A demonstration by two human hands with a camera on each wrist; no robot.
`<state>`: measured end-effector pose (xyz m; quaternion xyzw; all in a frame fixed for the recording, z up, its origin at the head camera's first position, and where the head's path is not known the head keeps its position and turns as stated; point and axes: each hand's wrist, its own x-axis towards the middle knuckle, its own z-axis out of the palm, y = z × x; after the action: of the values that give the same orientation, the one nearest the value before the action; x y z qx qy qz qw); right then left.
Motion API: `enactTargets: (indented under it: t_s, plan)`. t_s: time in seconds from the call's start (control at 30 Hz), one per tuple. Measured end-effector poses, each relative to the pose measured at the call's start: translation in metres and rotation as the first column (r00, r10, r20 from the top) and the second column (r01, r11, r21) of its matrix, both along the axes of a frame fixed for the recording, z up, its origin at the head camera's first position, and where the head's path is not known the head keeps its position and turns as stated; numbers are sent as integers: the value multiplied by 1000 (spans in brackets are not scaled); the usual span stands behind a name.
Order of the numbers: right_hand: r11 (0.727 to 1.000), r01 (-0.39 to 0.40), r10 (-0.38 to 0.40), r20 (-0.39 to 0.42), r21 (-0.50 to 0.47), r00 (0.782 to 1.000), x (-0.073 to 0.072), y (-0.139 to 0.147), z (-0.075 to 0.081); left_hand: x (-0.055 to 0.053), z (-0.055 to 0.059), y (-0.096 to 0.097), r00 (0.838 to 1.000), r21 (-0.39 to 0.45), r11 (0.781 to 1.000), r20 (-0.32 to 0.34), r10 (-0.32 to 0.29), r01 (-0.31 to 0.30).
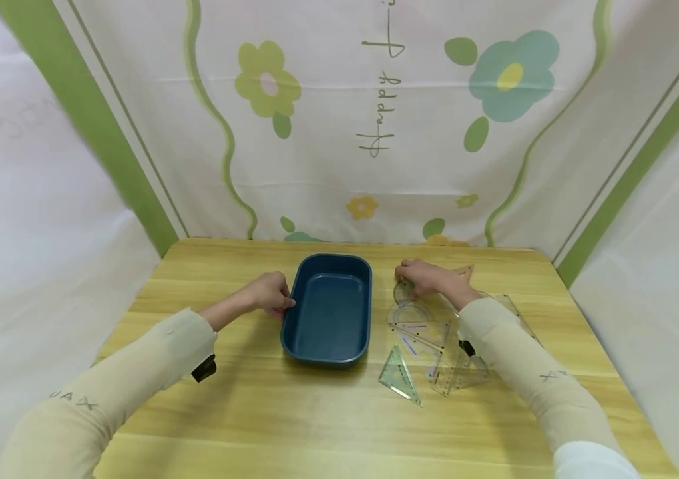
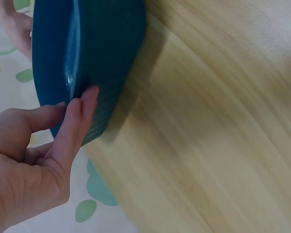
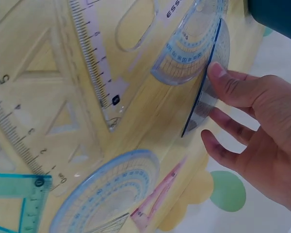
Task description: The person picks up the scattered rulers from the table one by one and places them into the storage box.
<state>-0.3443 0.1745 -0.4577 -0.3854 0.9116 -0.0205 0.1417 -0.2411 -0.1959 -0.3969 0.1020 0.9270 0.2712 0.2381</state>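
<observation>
Floral curtain (image 1: 315, 159) backs a wood-grain desk (image 1: 315, 432); dark-blue tray (image 1: 329, 322) sits mid-desk, toward far edge; clear set squares & protractors (image 1: 426, 329) lie overlapping to its R, partly under R forearm (image 1: 531, 372); L hand (image 1: 269, 293) grips tray's L rim, thumb inside, fingers outside; R hand (image 1: 426, 276), at pile's far-L edge, holds fingers narrow; green set square (image 1: 407, 380) lies near tray's lower-R corner, apart; small tinted protractor (image 3: 202, 105) is pinched btwn R thumb & fingers, tilted; if clear of desk, can't tell.

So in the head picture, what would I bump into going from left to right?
Left sleeve, left hand, blue tray, green triangle ruler, right hand, right sleeve.
</observation>
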Motion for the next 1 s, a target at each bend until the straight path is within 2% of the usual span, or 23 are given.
enactTargets:
  t_s: [0.2, 0.37, 0.6, 0.77, 0.9, 1.0]
  plan:
    - [999, 34, -35, 25, 42, 999, -3, -4, 8, -2, -3, 3, 1000, -6, 1000, -17, 24, -24]
    - [998, 53, -56, 70, 44, 996, -4, -2, 12, -5, -4, 3, 999, -2, 999, 6, 44, -44]
    - [995, 39, -34, 50, -97, 998, -8, 15, 16, -7, -7, 2, 997, -2, 998, 47, 55, -55]
    - [973, 90, -75, 76, -212, 994, -8, 26, 26, -7, -5, 2, 997, -9, 998, 55, 59, -58]
    - [957, 133, -108, 109, -258, 988, -5, 34, 34, -8, -4, 2, 997, 1, 999, 52, 48, -48]
    - [949, 141, -111, 119, -282, 987, -2, 38, 39, -9, -5, 2, 996, 14, 998, 63, 62, -63]
